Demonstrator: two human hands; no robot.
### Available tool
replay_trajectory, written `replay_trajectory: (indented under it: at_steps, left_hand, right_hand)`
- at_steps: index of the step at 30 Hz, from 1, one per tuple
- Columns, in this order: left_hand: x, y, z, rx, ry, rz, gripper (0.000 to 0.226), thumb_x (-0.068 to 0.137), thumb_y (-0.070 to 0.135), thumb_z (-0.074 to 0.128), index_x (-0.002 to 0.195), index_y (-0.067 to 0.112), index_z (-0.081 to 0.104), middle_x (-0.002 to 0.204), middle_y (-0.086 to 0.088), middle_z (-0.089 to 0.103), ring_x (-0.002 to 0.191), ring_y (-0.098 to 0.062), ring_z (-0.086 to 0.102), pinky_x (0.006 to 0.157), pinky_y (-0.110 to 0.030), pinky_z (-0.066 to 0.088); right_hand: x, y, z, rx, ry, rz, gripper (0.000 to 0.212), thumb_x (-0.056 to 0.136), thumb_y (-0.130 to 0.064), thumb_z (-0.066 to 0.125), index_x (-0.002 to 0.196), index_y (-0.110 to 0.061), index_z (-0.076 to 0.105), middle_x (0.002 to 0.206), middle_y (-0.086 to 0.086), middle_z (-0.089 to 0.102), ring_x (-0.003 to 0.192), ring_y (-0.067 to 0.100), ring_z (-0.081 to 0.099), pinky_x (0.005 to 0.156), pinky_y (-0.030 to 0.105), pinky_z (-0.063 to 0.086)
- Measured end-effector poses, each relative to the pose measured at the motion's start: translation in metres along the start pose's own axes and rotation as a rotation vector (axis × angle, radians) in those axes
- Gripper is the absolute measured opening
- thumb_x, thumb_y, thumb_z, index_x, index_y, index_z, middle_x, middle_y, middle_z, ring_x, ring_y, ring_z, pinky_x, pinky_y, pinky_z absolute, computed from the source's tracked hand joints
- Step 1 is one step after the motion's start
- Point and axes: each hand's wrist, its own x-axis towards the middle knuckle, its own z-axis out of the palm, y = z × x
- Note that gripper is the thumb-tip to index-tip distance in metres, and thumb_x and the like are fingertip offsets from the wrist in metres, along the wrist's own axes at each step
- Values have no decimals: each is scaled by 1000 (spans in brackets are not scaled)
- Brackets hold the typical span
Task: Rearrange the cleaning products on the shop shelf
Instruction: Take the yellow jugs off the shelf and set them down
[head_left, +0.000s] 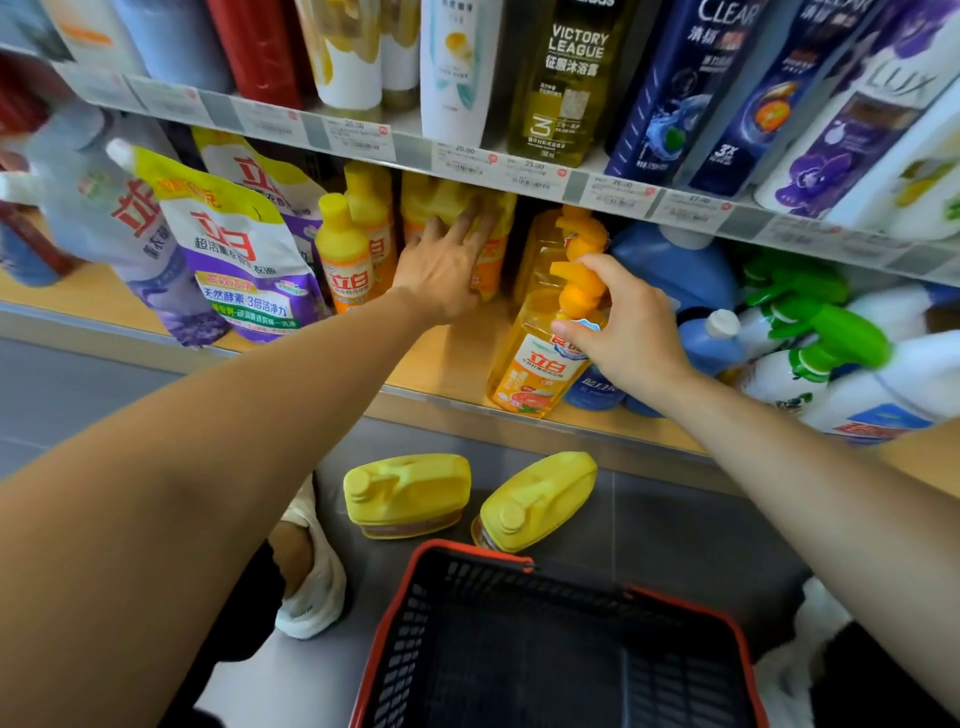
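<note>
Mid frame, L hand (441, 270) rests straight fingers on yellow bottle (436, 197); R hand (634, 332) grips pump bottle (535, 364) w/ orange soap.

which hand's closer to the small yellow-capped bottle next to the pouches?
Left. The left hand rests on the yellow jug just right of the small yellow-capped bottle; the right hand is farther right, gripping the orange pump bottle.

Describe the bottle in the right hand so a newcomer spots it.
On the lower wooden shelf, near its front edge, the right hand grips an orange bottle. Unlike the capped yellow bottles to its left, it is see-through with a pump top.
</note>
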Motion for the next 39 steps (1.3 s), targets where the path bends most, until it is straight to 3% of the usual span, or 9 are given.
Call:
replay_trajectory:
  at_steps: [6, 9, 12, 14, 16, 21, 28, 34, 39]
  left_hand:
    - [-11, 2, 5, -14, 29, -1, 110, 80, 33, 78, 161, 30, 5, 170, -3, 6, 139, -41, 38, 108, -54, 45]
    - [-34, -1, 8, 43, 168, 75, 92, 81, 28, 76, 157, 24, 26, 163, -8, 28, 125, -39, 51, 97, -50, 49]
    - [-51, -9, 8, 92, 442, 196, 46, 88, 19, 69, 133, 16, 62, 125, -11, 66, 98, -34, 63, 74, -41, 50]
    - [-57, -13, 7, 83, 601, 274, 20, 90, 17, 71, 108, 11, 72, 93, -9, 72, 80, -32, 63, 63, -37, 47]
    - [-62, -13, 3, -5, 660, 276, 14, 89, 20, 73, 96, 8, 69, 81, -8, 70, 73, -29, 61, 56, -35, 44]
    - [-61, -10, -10, 7, 594, 194, 35, 86, 42, 76, 104, 13, 69, 91, -7, 66, 80, -27, 57, 61, -35, 41]
    - [-59, -9, -17, 3, 223, 215, 50, 90, 57, 64, 117, 15, 71, 108, -9, 67, 109, -28, 55, 87, -41, 40]
    - [-57, -8, -45, -248, 181, 66, 52, 87, 60, 67, 118, 18, 69, 96, -1, 50, 92, -19, 51, 69, -31, 39]
    - [-52, -9, -73, -324, 80, -33, 50, 90, 59, 64, 117, 17, 68, 105, -5, 65, 101, -22, 55, 72, -33, 41]
  right_hand:
    - [1, -3, 2, 16, -7, -14, 70, 84, -37, 78, 145, -26, 44, 134, 4, 60, 123, 24, 55, 98, 42, 50]
    - [3, -5, 5, 12, -4, -32, 71, 83, -36, 79, 145, -26, 45, 133, 5, 59, 122, 27, 54, 96, 43, 50]
    - [4, -6, 11, 22, 16, -52, 72, 83, -35, 78, 146, -26, 44, 135, 6, 57, 125, 28, 51, 93, 38, 44]
    - [4, -6, 14, 13, 26, -57, 73, 84, -36, 78, 147, -26, 43, 136, 5, 57, 126, 28, 50, 91, 36, 43]
    - [5, -4, 15, 9, 27, -60, 73, 84, -37, 78, 147, -27, 43, 137, 5, 57, 126, 28, 51, 91, 36, 42]
    - [6, -1, 16, 18, 31, -68, 72, 83, -38, 78, 146, -28, 43, 136, 3, 57, 125, 28, 51, 92, 40, 46]
    - [7, 2, 17, 20, 38, -73, 72, 83, -40, 78, 145, -33, 41, 135, 1, 57, 125, 27, 51, 90, 44, 50]
    - [6, 0, 18, 24, 51, -92, 71, 83, -38, 78, 143, -35, 41, 130, 2, 59, 122, 27, 50, 87, 46, 51]
    - [5, -2, 16, 14, 17, -79, 74, 84, -38, 77, 147, -36, 37, 134, 3, 58, 124, 29, 49, 89, 48, 50]
